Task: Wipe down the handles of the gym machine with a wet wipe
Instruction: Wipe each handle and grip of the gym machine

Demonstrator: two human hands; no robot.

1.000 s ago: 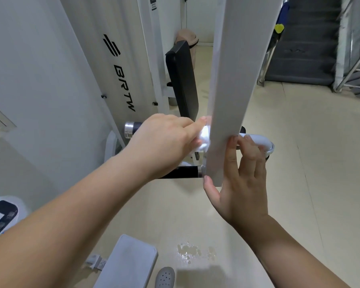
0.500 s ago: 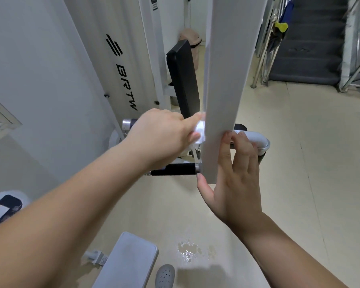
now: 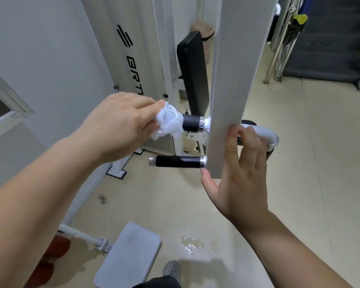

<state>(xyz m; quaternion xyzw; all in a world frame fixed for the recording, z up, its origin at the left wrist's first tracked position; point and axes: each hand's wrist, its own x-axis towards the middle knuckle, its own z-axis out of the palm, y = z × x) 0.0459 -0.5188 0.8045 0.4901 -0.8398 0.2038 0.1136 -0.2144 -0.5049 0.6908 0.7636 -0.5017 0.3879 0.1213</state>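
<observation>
Tip of black upper handle (image 3: 190, 123) hidden under crumpled white wet wipe (image 3: 168, 121) — left hand (image 3: 116, 125) gripping it; right hand (image 3: 243, 169) flat, fingers straight on white steel upright (image 3: 233, 80).

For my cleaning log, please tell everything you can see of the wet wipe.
The wet wipe is white and crumpled into a bunch. The left hand holds it wrapped round the outer end of the upper handle; the rest of the black grip shows bare toward the white post.
</observation>
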